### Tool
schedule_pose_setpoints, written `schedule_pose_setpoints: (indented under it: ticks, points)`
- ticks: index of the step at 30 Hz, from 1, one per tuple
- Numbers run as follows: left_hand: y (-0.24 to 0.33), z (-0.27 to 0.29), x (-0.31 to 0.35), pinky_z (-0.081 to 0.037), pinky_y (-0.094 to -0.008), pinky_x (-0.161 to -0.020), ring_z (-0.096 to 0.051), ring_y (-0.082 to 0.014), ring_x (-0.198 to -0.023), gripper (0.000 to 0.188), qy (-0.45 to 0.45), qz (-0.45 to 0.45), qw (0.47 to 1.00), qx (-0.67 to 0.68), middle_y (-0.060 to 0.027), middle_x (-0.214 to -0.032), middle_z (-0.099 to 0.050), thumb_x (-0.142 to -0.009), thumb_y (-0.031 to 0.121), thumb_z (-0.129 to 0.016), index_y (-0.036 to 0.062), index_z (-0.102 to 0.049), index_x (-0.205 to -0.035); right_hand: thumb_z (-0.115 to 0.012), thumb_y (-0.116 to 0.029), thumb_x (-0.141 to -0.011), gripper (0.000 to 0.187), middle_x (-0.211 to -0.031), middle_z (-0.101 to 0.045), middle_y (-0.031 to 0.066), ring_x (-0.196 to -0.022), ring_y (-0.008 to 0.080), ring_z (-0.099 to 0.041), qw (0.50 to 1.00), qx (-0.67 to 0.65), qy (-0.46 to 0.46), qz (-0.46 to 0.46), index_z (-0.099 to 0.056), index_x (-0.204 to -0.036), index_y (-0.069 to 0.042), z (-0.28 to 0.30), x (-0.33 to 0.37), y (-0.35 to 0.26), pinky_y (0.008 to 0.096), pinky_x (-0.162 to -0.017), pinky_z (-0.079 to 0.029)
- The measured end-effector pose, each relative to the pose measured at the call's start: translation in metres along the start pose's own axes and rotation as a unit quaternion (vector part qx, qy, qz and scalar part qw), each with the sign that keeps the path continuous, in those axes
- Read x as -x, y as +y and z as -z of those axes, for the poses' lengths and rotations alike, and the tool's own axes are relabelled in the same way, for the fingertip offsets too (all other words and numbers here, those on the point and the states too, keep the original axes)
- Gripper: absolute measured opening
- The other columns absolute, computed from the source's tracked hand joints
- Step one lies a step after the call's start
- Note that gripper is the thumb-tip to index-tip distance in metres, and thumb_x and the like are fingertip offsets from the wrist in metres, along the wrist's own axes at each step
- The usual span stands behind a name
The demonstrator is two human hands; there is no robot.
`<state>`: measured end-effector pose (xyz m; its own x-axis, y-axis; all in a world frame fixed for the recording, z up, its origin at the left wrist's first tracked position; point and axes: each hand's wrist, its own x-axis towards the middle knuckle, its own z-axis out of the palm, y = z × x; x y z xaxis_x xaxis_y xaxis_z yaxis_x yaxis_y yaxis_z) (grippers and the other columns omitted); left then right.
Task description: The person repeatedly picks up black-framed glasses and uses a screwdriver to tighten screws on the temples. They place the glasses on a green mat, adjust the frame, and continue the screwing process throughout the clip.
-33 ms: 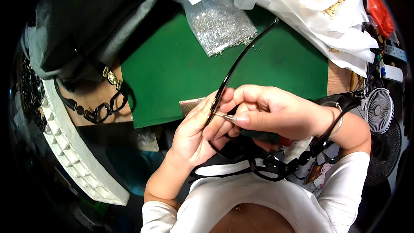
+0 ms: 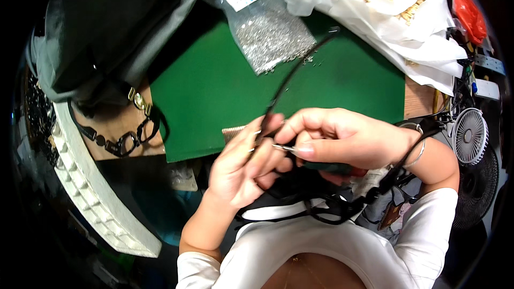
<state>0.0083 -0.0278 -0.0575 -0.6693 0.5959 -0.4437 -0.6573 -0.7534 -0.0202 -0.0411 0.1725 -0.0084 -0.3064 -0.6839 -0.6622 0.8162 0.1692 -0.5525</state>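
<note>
My left hand (image 2: 235, 174) is closed on a thin glossy black strap (image 2: 289, 79). One end of the strap rises past my fingers toward the upper right, blurred, with a small shiny tip. My right hand (image 2: 342, 142) grips a screwdriver (image 2: 334, 168) with a dark green and red handle, mostly hidden under the palm. Its metal shaft points left at the strap between my left fingers; whether the tip touches a screw is hidden. More of the black strapping, with rings (image 2: 329, 214), hangs below my hands against my white shirt and runs up beside my right wrist.
A clear bag of small silver metal pieces (image 2: 270, 37) lies on the green mat (image 2: 214, 96), a few spilled beside it. White plastic sheeting (image 2: 342, 0) holds gold-coloured parts. Another black strap with a gold buckle (image 2: 140, 103) lies left, near a white textured curved piece (image 2: 101, 203). Fans (image 2: 470, 136) stand right.
The strap's free end has dipped slightly down and left and is now blurred. My left fingers have shifted a little around the strap; the right hand has barely moved.
</note>
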Motion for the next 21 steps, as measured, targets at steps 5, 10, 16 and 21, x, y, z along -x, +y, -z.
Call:
schedule_pose_setpoints:
  ticks: [5, 10, 16, 21]
  points:
    - [0.038, -0.007, 0.001, -0.041, -0.0271, -0.063, -0.032, -0.0096, -0.054, 0.035, 0.103, -0.203, 0.960, -0.162, 0.0034, -0.050, -0.033, -0.093, 0.023, -0.035, -0.0007, -0.044, -0.117, -0.051, -0.025, -0.086, 0.030, -0.084, -0.052, 0.0076, -0.055, 0.0133, -0.053, 0.949, 0.191, 0.244, 0.061, -0.050, -0.101, 0.000, 0.039, 0.015, 0.007, 0.0266, -0.049, -0.045]
    - [0.045, -0.018, -0.009, -0.042, -0.0277, -0.072, -0.048, -0.0115, -0.070, 0.039, 0.204, -0.276, 0.881, -0.327, -0.0032, -0.081, -0.053, -0.094, 0.026, -0.034, -0.0001, -0.039, -0.122, -0.053, -0.020, -0.083, 0.027, -0.090, -0.048, 0.0170, -0.082, 0.0315, -0.052, 0.787, 0.459, 0.330, 0.250, -0.046, -0.101, -0.001, 0.043, 0.013, 0.027, 0.0365, -0.072, -0.044]
    - [-0.009, -0.050, -0.020, -0.038, -0.0365, -0.087, -0.054, -0.0252, -0.087, 0.039, -0.008, -0.300, 0.314, -0.901, -0.0125, -0.092, -0.058, -0.067, 0.011, -0.068, 0.0024, -0.056, -0.104, -0.053, -0.011, -0.081, 0.019, -0.085, -0.051, 0.0145, -0.079, 0.0258, -0.053, 0.800, 0.439, 0.323, 0.249, -0.047, -0.094, 0.001, 0.039, 0.015, 0.021, 0.0320, -0.071, -0.043]
    - [0.018, -0.028, 0.010, -0.033, -0.0256, -0.055, -0.040, -0.0122, -0.057, 0.032, -0.041, -0.413, 0.520, -0.746, -0.0024, -0.064, -0.045, -0.058, 0.019, -0.079, 0.0041, -0.053, -0.073, -0.055, -0.021, -0.079, 0.020, -0.073, -0.056, 0.0158, -0.069, 0.0298, -0.056, 0.758, 0.489, 0.324, 0.284, -0.053, -0.081, -0.001, 0.054, 0.023, -0.029, 0.0364, -0.064, -0.045]
